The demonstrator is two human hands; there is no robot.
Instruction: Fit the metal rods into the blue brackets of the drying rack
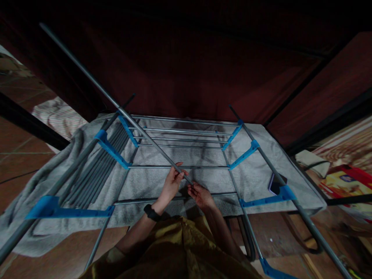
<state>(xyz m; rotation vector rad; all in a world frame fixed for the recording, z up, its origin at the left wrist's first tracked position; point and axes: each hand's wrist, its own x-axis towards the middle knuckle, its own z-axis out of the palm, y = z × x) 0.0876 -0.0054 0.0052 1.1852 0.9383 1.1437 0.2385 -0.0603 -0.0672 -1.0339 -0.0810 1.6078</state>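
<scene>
A long grey metal rod (151, 143) slants from the upper left down to the middle, in front of my body. My left hand (172, 182), with a dark watch on its wrist, grips the rod a little above its lower end. At that lower end, the fingers of my right hand (200, 195) pinch the rod. Around both hands stands a partly assembled drying rack, with grey side tubes (263, 155), blue plastic brackets (72, 211) and several cross rods (180, 167) fitted between the brackets.
A grey blanket (162, 182) covers the table beneath the rack. Several loose rods (95, 174) lie side by side at the left. A phone (274, 184) rests near the right side tube. A red and yellow package (348, 180) is at the far right. Dark red panels (188, 77) rise behind.
</scene>
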